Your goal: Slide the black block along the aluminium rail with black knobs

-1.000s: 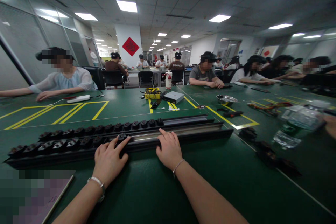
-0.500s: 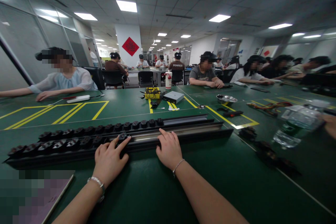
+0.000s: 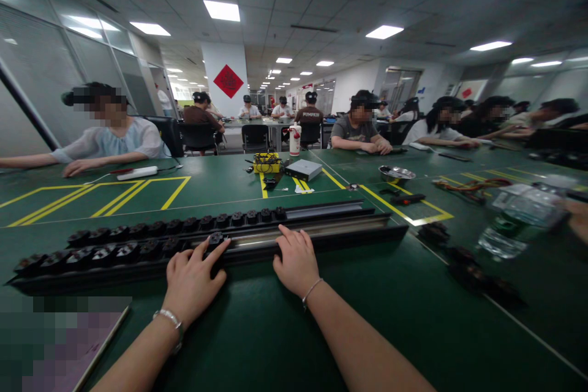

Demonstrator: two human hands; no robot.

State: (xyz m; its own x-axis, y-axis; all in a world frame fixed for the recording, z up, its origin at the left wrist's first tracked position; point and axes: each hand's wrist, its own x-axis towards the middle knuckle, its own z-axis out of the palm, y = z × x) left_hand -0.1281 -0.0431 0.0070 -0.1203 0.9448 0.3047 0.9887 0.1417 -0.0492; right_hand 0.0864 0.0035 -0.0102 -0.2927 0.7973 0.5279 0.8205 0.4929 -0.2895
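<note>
Two long black rails lie side by side on the green table (image 3: 257, 331). The near rail (image 3: 321, 233) has a row of black socket-like modules (image 3: 105, 253) along its left part. My left hand (image 3: 190, 278) rests at the rail's middle, its fingers stretched apart around the rightmost black module (image 3: 215, 239); a firm grip is not visible. My right hand (image 3: 296, 263) lies on the near rail farther right, fingers extended, with nothing seen in it. Behind, the far rail (image 3: 326, 211) carries a similar row of modules.
Loose dark modules (image 3: 473, 266) lie to the right, near a clear plastic bottle (image 3: 514, 217). A metal bowl (image 3: 397, 173), a grey box (image 3: 303, 169), a yellow box with cables (image 3: 267, 163) and a white tumbler (image 3: 294, 141) stand farther back. Several people sit around.
</note>
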